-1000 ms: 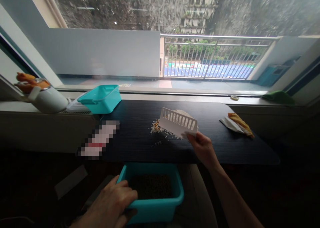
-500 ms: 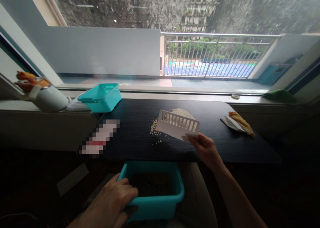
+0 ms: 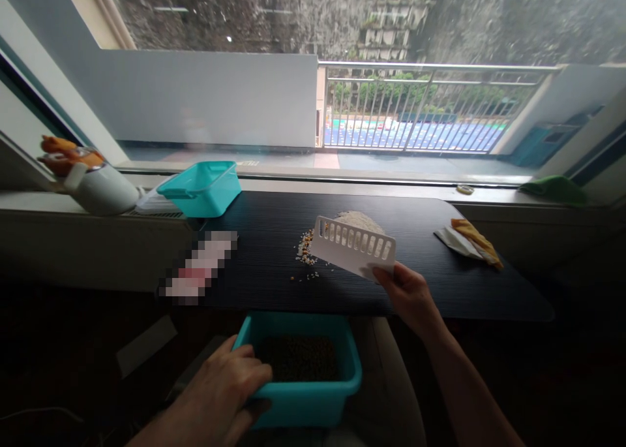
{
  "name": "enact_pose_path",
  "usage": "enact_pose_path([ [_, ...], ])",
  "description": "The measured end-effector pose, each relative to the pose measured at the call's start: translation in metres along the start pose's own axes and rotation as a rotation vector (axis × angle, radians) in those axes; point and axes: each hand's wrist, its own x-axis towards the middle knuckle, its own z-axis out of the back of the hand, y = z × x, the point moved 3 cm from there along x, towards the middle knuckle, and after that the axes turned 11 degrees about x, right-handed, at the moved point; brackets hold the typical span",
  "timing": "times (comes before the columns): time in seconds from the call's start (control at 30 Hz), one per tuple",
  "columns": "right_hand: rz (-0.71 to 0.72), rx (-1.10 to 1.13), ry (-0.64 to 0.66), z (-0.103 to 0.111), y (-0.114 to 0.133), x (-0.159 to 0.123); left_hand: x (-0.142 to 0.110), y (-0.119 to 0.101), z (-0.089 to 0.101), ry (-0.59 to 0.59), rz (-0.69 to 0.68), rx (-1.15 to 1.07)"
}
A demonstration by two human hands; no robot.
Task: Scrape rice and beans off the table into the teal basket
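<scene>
My left hand (image 3: 239,372) grips the left front rim of a turquoise plastic bin (image 3: 313,401), held below the table's front edge. Dark granular stuff (image 3: 303,357) covers the bottom of that bin. Between the thumb and fingers of my right hand (image 3: 407,293) is a white slotted plastic scraper (image 3: 349,254), tilted over the table with its slots toward the far side. Behind it rises a pile of pale grains (image 3: 360,221), partly hidden by the scraper. Mixed orange and white grains (image 3: 306,248) lie scattered at its left end.
A second turquoise bin (image 3: 205,189) stands at the back left of the black table (image 3: 264,231). Left of it is a white pot (image 3: 100,189). A blurred pink-white item (image 3: 200,267) lies on the left, a yellow and white packet (image 3: 469,241) on the right. The window borders the back.
The view has shifted slightly, moving most things a little right in the picture. One orange grain now lies apart in front of the scattered grains. Both hands keep their holds.
</scene>
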Motion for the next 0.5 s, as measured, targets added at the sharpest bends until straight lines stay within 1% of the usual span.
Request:
enact_pose_path([
  [0.2,-0.003,-0.004,-0.032,0.003,0.0,-0.007,0.002,-0.001,0.004,-0.037,-0.03,-0.004],
  [0.37,-0.019,0.021,0.034,0.001,0.003,-0.013,0.003,-0.002,0.006,-0.002,-0.023,0.041],
  [0.5,-0.01,0.013,-0.035,0.002,0.004,-0.012,0.003,-0.003,0.007,0.023,-0.026,0.044],
])
